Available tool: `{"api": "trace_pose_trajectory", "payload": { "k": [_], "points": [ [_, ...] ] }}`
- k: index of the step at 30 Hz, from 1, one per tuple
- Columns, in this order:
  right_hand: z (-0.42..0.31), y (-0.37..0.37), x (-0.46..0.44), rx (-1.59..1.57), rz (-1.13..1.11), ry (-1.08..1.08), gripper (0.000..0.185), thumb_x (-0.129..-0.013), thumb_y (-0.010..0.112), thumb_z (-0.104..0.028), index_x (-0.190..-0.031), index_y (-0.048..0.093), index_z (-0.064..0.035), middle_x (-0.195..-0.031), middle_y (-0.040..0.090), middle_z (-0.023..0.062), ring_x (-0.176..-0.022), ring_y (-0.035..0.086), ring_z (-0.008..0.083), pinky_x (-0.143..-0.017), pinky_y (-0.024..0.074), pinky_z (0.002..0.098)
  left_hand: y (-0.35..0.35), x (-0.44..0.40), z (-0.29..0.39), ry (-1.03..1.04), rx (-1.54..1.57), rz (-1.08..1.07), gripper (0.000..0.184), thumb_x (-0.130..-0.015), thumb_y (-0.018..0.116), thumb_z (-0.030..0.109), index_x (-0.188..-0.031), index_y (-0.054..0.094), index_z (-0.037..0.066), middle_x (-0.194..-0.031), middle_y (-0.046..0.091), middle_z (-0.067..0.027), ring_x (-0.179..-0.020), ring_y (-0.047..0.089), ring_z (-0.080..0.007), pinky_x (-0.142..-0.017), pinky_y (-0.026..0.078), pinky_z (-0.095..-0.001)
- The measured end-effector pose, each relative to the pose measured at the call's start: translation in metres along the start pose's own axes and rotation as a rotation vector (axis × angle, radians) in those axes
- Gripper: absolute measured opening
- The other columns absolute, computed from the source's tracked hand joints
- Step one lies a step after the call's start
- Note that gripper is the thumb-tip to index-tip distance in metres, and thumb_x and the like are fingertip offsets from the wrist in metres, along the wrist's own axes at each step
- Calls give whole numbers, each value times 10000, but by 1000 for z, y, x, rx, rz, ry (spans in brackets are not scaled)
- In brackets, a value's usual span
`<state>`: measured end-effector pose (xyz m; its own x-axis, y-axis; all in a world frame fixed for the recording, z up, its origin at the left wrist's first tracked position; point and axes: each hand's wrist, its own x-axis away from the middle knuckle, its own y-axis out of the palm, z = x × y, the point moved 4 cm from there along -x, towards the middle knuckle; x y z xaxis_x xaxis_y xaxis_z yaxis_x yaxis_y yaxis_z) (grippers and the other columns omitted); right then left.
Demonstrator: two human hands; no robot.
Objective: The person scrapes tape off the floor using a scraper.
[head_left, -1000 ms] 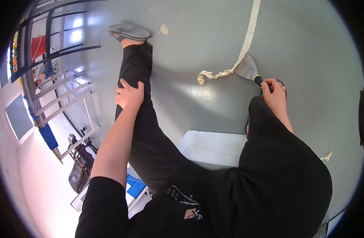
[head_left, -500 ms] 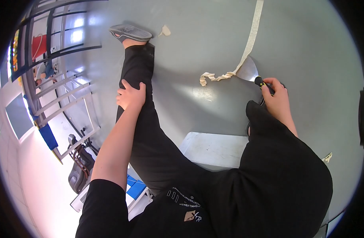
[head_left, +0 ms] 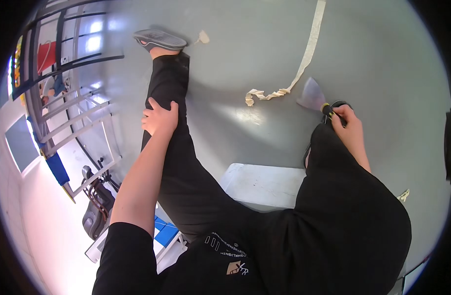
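Note:
My right hand (head_left: 349,129) is closed around the black and yellow handle of a putty knife (head_left: 313,96). The wide blade points up and left, just above the grey floor or near it; I cannot tell if it touches. A small gap separates the blade from a strip of masking tape (head_left: 310,48), which runs down from the top edge on the floor. Its lower end is peeled and crumpled into a curl to the left. My left hand (head_left: 160,118) wraps round my black trouser leg (head_left: 170,81) below the knee, thumb on one side and fingers on the other.
A low white stool (head_left: 262,184) is beneath me, between my legs. Torn tape scraps (head_left: 203,37) lie by my grey sandal (head_left: 160,39) and at the far right. Metal frames (head_left: 87,110), a black chair (head_left: 96,209) and a red bucket (head_left: 46,55) stand at left.
My right hand has drawn the putty knife back to the right, and its blade has come away from the tape. The tape and my left hand look almost the same.

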<state>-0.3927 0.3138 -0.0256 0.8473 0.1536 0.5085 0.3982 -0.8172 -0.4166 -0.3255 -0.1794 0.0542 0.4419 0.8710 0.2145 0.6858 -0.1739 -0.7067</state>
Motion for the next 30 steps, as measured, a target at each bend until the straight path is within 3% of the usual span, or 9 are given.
{"api": "trace_pose_trajectory", "payload": {
  "k": [4,6,8,12,14,21,24,27,30],
  "points": [
    [0,-5,-2,-33,-64,124,176,-836,608,-143,-972,627,-32,-915,661,127,-942,613,278,-837,461,361,0,-1,-4,-11,-1,1,848,-846,453,606,-1493,233,103,-1310,452,-236,-1129,504,-404,-946,395,-476],
    [-1,23,-20,375,14,23,239,-831,618,-260,-996,629,-88,-794,613,133,-919,558,313,-801,445,387,-2,1,-3,-2,16,6,848,-845,456,605,-1493,233,105,-1304,455,-234,-1129,503,-402,-943,397,-476],
    [-11,40,-21,316,-4,79,261,-819,627,-302,-1019,631,-135,-822,594,145,-912,539,341,-824,433,415,-5,3,-3,-14,14,-20,843,-846,458,602,-1492,237,107,-1301,457,-234,-1131,503,-402,-940,399,-474],
    [-5,19,-16,321,5,-77,248,-833,620,-265,-1014,613,-95,-793,611,144,-835,570,323,-778,447,395,-3,1,-4,-2,9,4,839,-849,456,601,-1493,233,111,-1291,462,-229,-1127,505,-398,-936,401,-471],
    [-19,-7,-6,65,-37,63,233,-832,608,-183,-1016,601,-39,-817,658,141,-743,620,315,-719,483,380,-2,1,-4,-4,-20,12,838,-852,452,603,-1494,230,112,-1280,467,-223,-1121,507,-394,-932,403,-471],
    [-55,22,-31,273,-101,118,258,-850,614,-211,-1050,588,-49,-821,654,185,-759,628,333,-697,480,392,-2,2,-3,-11,10,-4,840,-849,454,604,-1492,238,108,-1285,466,-227,-1114,513,-393,-936,404,-467],
    [-54,53,-46,167,-220,-48,268,-851,616,-231,-1060,587,-67,-774,647,180,-749,627,330,-687,465,412,-1,0,-4,-3,0,8,842,-848,455,604,-1493,238,108,-1284,467,-227,-1107,519,-392,-937,405,-466],
    [-78,21,-31,412,-346,97,217,-863,603,-193,-1032,593,-57,-799,635,139,-680,571,258,-680,461,361,0,0,-6,-5,-11,19,841,-849,455,603,-1494,238,109,-1277,471,-225,-1100,523,-391,-936,405,-468],
    [-56,-11,-21,325,-229,45,218,-847,612,-190,-988,604,-25,-749,629,176,-701,602,293,-654,464,371,-1,0,-4,-5,3,1,841,-848,456,604,-1494,240,110,-1280,469,-228,-1101,522,-392,-938,405,-469]
  ]
}}
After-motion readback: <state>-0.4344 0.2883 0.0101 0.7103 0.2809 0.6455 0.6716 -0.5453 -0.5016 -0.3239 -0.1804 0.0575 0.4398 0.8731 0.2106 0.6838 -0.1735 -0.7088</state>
